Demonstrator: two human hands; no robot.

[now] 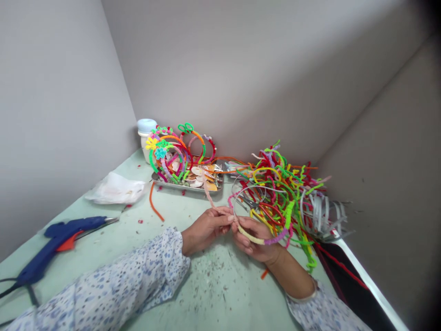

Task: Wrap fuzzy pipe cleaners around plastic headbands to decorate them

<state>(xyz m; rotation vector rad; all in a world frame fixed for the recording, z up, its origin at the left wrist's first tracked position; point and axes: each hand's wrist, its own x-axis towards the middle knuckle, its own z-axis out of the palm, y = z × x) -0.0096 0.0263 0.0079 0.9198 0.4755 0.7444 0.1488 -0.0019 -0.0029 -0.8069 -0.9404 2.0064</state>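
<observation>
My right hand is closed around a thin headband, partly wrapped in yellow, purple and green pipe cleaner; the far part of its hoop is bare pale metal. Close beside it, my left hand pinches a pale pink pipe cleaner against the band where the yellow wrap ends. The pink strand's free end sticks up and away from me. Both hands meet above the middle of the table, fingertips almost touching. My fingers hide exactly how the pink strand sits on the band.
A metal tray holds finished headbands and flat pieces. Left lie a blue glue gun and a plastic bag; a white jar stands behind. Tangled pipe cleaners, scissors and bare bands crowd the right.
</observation>
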